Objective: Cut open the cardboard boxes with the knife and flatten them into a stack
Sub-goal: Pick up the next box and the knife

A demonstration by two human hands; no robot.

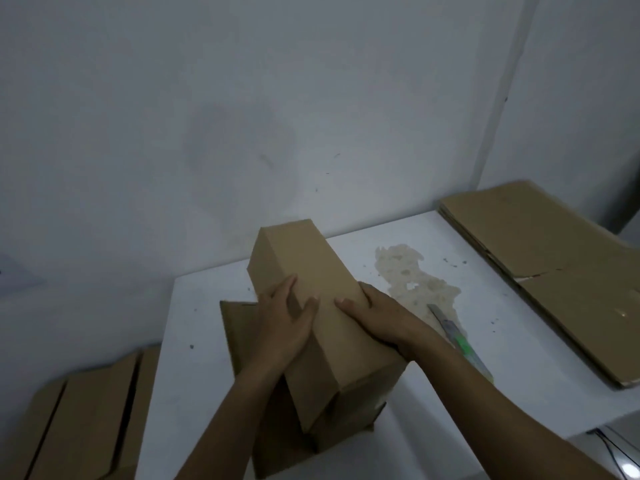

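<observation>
The fingers (275, 296) of the left hand (287, 327) lie along the left face of the long cardboard box (311, 261), thumb hooked over its top edge. The right hand (377, 317) mirrors this, thumb on top and fingers wrapped round the right edge, so both hands clamp the box's near half between them. The box lies aslant, its near end over another cardboard box (360, 414) on the white table (204, 306). It looks light and hollow, stiff at the edges but likely to dent on the broad faces, so the long edges suit a grip. The utility knife (453, 332) lies on the table just beside the right forearm, unheld, and a flattened cardboard stack (554, 258) sits well apart at the table's right
</observation>
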